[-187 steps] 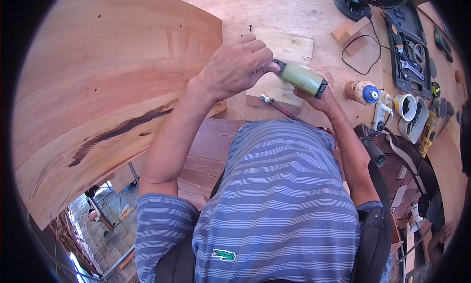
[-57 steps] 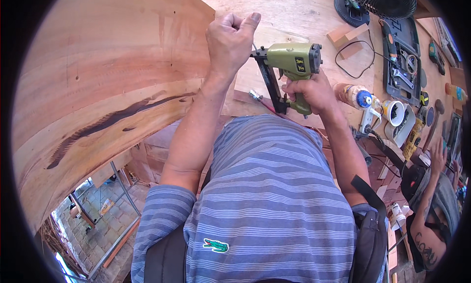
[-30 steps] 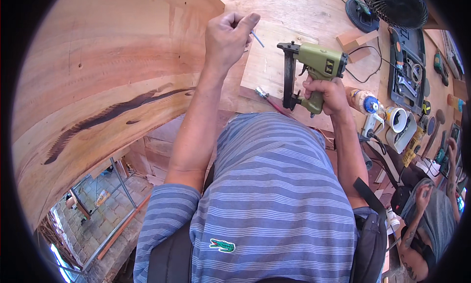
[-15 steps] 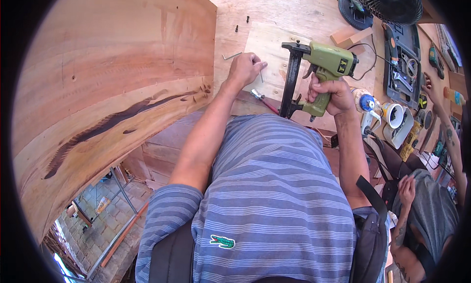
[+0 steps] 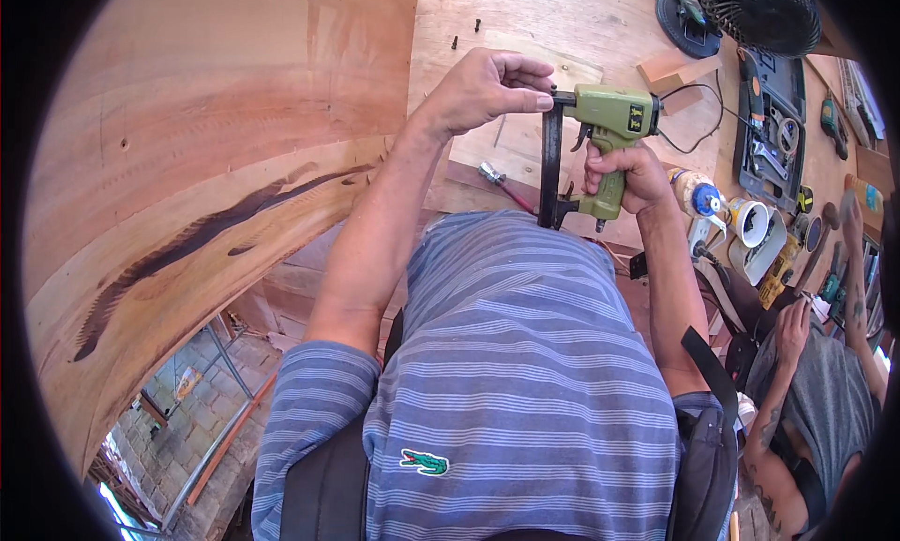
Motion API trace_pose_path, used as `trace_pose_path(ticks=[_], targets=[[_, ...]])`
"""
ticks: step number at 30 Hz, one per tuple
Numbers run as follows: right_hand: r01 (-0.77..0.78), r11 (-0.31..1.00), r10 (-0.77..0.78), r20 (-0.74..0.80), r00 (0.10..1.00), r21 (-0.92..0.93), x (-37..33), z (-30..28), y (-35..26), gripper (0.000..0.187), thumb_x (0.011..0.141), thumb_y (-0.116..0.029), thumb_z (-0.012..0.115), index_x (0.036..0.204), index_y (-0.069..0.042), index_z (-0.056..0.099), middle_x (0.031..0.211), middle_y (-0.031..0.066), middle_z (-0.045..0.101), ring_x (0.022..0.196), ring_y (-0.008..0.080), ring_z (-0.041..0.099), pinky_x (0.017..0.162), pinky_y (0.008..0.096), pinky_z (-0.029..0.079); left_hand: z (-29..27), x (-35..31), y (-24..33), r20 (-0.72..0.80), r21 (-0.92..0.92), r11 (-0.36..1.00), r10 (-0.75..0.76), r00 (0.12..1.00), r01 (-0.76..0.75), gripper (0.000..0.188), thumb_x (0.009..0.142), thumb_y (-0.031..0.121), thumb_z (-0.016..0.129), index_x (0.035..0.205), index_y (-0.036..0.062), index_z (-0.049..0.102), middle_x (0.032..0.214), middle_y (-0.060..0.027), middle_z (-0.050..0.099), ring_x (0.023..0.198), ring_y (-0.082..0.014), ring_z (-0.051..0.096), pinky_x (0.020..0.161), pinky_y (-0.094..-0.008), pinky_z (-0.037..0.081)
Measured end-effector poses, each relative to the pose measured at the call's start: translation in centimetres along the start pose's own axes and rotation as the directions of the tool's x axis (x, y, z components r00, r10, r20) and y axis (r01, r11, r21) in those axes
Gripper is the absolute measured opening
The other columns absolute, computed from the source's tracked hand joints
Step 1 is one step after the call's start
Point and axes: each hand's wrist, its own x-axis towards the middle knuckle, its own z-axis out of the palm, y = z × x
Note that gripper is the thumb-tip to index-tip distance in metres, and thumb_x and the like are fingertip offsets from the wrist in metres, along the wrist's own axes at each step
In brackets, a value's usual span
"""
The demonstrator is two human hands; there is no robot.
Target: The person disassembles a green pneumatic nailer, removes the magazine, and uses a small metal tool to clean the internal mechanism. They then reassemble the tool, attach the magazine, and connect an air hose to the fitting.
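My right hand (image 5: 647, 177) is wrapped round the grip of a green nail gun (image 5: 616, 110), which I hold upright above the bench with its long black magazine on the left side. At the nose end, my left hand (image 5: 487, 91) has its fingers apart and slightly bent. Its thumb tip touches or lies right beside the black nose; I cannot tell which. A thin metal rod (image 5: 499, 130) lies on the bench below that hand. Beside the magazine's lower part is a screwdriver-like tool (image 5: 507, 185) with a red handle, partly hidden by the gun.
A large wooden panel (image 5: 225, 91) stands along the left. Two dark screws (image 5: 455, 43) lie near wood blocks (image 5: 680, 77), a black fan (image 5: 757, 14), an open tool case (image 5: 771, 128), a glue bottle (image 5: 705, 200) and a white tub (image 5: 750, 222). A co-worker (image 5: 816, 391) sits at right.
My left hand has moved up and right from the bench surface to the nail gun's nose, its fingers spreading. The nail gun shifted slightly. The co-worker's hands moved.
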Motion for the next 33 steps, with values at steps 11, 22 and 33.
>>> trace_pose_path(ticks=[11,22,33], targets=[[0.027,1.0,-0.027,0.026,0.999,0.001,0.1,0.6,-0.5,0.022,0.075,-0.006,0.072,0.092,0.001,0.061,0.069,0.0116,0.062,0.059,0.0245,0.064,0.069,0.0405,0.056,0.8,-0.2,0.8,-0.051,-0.112,0.993,0.033,0.998,-0.039,0.049,0.087,0.005,0.08,0.13,-0.0083,0.062,0.109,-0.0139,0.073,0.1,-0.0167,0.071,0.091,-0.0283,0.059],[0.034,0.999,-0.034,0.018,0.999,0.018,-0.2,2.1,-1.6,0.022,0.073,-0.009,0.073,0.088,0.001,0.061,0.069,0.012,0.062,0.061,0.0259,0.065,0.071,0.0427,0.056,0.0,0.1,1.0,-0.048,-0.421,0.906,0.012,0.999,-0.031,0.03,0.086,0.002,0.081,0.112,-0.0035,0.066,0.102,-0.0133,0.074,0.091,-0.0171,0.074,0.083,-0.0295,0.061],[-0.036,0.98,0.024,0.06,0.998,0.196,0.7,1.4,-0.1,0.021,0.074,-0.011,0.074,0.088,-0.002,0.061,0.069,0.0118,0.062,0.062,0.026,0.065,0.073,0.0426,0.055,3.1,-1.2,-0.7,-0.18,-0.628,0.774,-0.044,0.983,-0.081,0.054,0.083,-0.012,0.073,0.131,-0.0053,0.05,0.118,-0.0194,0.068,0.107,-0.0221,0.069,0.093,-0.0327,0.059]])
